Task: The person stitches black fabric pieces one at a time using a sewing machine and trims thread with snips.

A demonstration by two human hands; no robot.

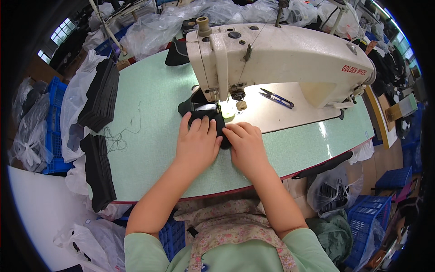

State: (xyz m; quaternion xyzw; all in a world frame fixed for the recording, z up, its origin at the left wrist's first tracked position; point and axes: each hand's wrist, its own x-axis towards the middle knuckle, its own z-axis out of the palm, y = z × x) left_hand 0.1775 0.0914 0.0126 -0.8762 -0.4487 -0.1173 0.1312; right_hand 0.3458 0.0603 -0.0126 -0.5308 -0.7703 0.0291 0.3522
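Note:
A black fabric piece (pixel 217 119) lies under the needle end of a cream-coloured sewing machine (pixel 290 50). My left hand (pixel 197 143) rests flat on the near part of the fabric, fingers stretched toward the presser foot. Close beside it, my right hand (pixel 247 145) has its thumb and fingers together at the fabric's right edge. Part of the fabric is hidden under my hands. Thread snips (pixel 277 98) with dark blue handles lie on the metal machine bed, to the right of the needle.
Two stacks of black cut pieces (pixel 100 93) line the left side of the green tabletop (pixel 154 99), with tangled dark thread (pixel 118 140) beside them. Another black piece (pixel 177 53) sits behind the machine head. Blue crates (pixel 56 124) and plastic bags (pixel 154 34) surround the table.

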